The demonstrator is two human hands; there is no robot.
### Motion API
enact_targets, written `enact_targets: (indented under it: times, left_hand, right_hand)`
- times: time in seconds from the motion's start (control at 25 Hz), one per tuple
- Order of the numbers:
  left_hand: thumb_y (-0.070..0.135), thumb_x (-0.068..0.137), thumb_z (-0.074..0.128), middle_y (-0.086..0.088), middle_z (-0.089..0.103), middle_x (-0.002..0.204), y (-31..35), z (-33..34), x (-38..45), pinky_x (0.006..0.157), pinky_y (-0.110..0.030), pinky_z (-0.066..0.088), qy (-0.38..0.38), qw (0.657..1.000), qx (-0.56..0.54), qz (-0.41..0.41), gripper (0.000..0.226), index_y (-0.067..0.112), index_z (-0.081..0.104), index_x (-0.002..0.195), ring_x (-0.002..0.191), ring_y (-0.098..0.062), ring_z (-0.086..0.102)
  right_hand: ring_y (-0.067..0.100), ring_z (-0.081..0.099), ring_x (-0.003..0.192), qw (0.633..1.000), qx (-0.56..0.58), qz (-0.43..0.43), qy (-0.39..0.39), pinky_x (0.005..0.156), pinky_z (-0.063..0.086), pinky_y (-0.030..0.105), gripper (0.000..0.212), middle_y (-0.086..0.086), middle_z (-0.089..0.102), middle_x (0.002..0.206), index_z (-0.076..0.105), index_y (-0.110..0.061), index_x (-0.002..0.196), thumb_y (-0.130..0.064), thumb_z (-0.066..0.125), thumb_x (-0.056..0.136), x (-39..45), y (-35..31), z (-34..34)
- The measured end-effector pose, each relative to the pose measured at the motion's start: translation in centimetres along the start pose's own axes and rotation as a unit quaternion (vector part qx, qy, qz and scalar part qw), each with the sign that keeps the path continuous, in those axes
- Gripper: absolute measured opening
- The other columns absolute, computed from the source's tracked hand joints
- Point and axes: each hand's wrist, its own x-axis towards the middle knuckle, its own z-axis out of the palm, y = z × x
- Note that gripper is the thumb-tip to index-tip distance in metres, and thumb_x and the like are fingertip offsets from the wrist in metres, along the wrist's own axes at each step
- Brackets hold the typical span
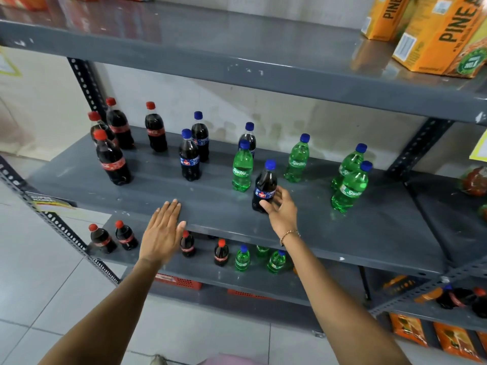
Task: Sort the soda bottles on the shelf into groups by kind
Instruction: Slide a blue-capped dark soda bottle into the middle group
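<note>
On the grey metal shelf (pixel 342 233), red-capped cola bottles (pixel 113 159) are grouped at the left, while blue-capped dark bottles remain mixed among green plastic Sprite bottles (pixel 242 168). One dark blue-capped plastic bottle (pixel 264 186), near the front edge, is loosely clasped by the curled fingers (pixel 266 206) of the right hand (pixel 282 212). The left hand (pixel 163 230) is laid flat, fingers together, on the shelf edge.

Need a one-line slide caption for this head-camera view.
Right hand grasps a dark blue-capped bottle on the grey shelf; left hand rests flat at its edge.

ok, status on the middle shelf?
Right hand gripping dark blue-cap bottle. Left hand open, flat on shelf edge. Green Sprite bottle stands close behind it.
</note>
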Motion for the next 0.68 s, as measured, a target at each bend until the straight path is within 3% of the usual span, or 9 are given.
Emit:
enact_targets:
  times: [0.24, 0.4, 0.68]
  left_hand:
    - [0.045, 0.097, 0.020, -0.014, 0.035, 0.150, -7.9, -2.1, 1.0, 0.118, -0.037, 0.011, -0.013, 1.000, -0.005, 0.005, 0.065, 0.002, 0.034, 0.143, 0.142, -0.025, 0.024]
    - [0.046, 0.098, 0.017, -0.014, 0.035, 0.150, -10.3, -2.7, 1.7, 0.118, -0.032, 0.005, -0.038, 0.998, 0.006, 0.046, 0.065, 0.002, 0.034, 0.142, 0.142, -0.024, 0.023]
    - [0.044, 0.098, 0.016, -0.013, 0.035, 0.150, -11.1, -2.2, 1.6, 0.117, -0.039, 0.015, -0.023, 0.998, -0.014, 0.059, 0.062, 0.004, 0.035, 0.142, 0.142, -0.026, 0.025]
  right_hand:
    - [0.008, 0.059, 0.095, 1.000, 0.007, -0.006, -0.017, 0.076, 0.044, -0.002, 0.052, -0.002, 0.060, 0.105, 0.051, -0.008, 0.121, 0.003, 0.070, 0.074, -2.6, -0.9, 9.2]
    - [0.009, 0.059, 0.097, 0.999, -0.015, 0.002, 0.031, 0.090, 0.046, 0.017, 0.052, 0.007, 0.064, 0.113, 0.052, -0.009, 0.120, -0.001, 0.072, 0.074, -1.6, -2.0, 13.2]
    - [0.010, 0.058, 0.099, 0.995, -0.051, 0.009, 0.088, 0.093, 0.046, 0.024, 0.053, 0.007, 0.064, 0.115, 0.050, -0.012, 0.122, -0.004, 0.072, 0.075, -0.3, -2.7, 15.5]
